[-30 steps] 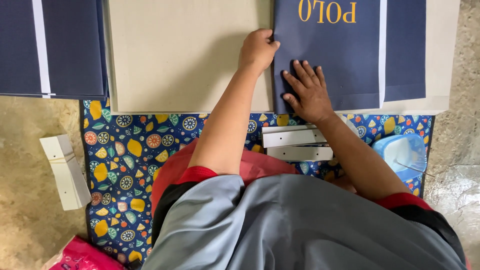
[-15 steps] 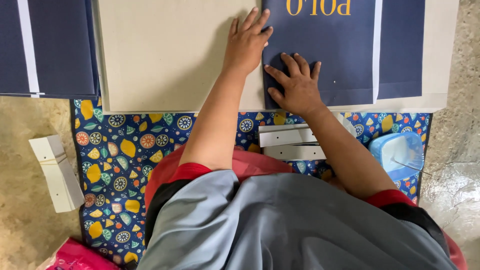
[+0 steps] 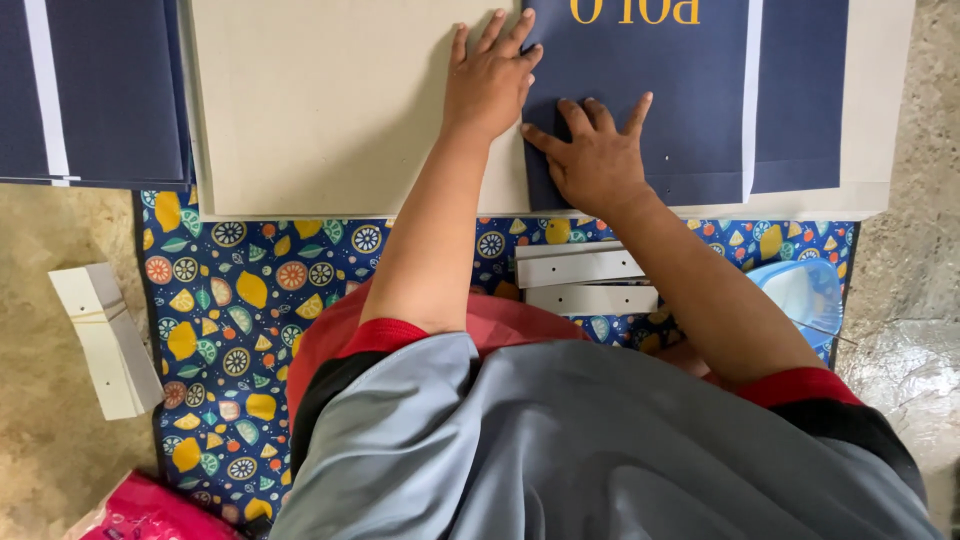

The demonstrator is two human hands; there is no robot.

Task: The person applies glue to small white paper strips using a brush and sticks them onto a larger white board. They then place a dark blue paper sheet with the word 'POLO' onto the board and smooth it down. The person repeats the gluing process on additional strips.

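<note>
- The left hand [image 3: 490, 85] lies flat with its fingers spread. It holds nothing. It presses down right where the grey cardboard sheet [image 3: 330, 105] meets the dark blue paper sheet [image 3: 650, 100].
- The right hand [image 3: 595, 160] also lies flat and open, fingers spread wide, holding nothing. It rests on the near left corner of the dark blue paper sheet.
- The 2 hands are just beside each other. The left one is a little farther from the person.
- The dark blue paper sheet lies on top of the right part of the cardboard. It has gold letters near its far edge and a thin white stripe [image 3: 749, 100] on its right side.
- The cardboard sticks out past the blue paper on the near side and on the right.
- The cardboard lies on a blue mat with fruit pictures [image 3: 240, 310], and the mat lies on the floor [image 3: 50, 230].
- A stack of more dark blue sheets [image 3: 95, 90] lies to the left of the cardboard, touching its edge.
- 2 white strips with small holes [image 3: 585, 283] lie on the mat, near the person, under the right arm.
- A bundle of white strips [image 3: 105, 340] lies on the floor, left of the mat.
- A light blue plastic bag [image 3: 805, 295] sits on the mat by the right elbow.
- A pink bag [image 3: 145, 510] peeks in at the bottom left.
- The person wears a grey shirt with red and black sleeve ends [image 3: 600, 450].
</note>
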